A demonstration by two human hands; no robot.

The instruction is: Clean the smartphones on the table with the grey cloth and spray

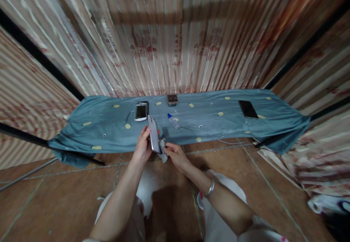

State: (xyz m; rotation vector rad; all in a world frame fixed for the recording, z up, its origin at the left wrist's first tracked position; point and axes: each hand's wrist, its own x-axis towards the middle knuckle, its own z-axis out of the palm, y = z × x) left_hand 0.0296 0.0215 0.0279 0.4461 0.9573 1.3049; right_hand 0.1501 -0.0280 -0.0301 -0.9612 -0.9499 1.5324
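My left hand (143, 146) grips a silver smartphone (154, 135) by its edges and holds it tilted above the near edge of the cloth-covered table. Close to the phone's lower end, my right hand (176, 156) pinches a small grey cloth (163, 150); I cannot tell whether the cloth touches the phone. Just beyond the hands lies a clear bottle with a blue cap (174, 121). Behind the phone, to the left, is a flat dark-and-white item (141, 111), partly pixelated.
A blue-green patterned cloth (210, 125) covers the long narrow table. On it are a black smartphone (248, 109) at the right and a small brown box (172, 99) at the back. Striped curtains (175, 37) hang behind, and dark poles (41, 57) slope along both sides.
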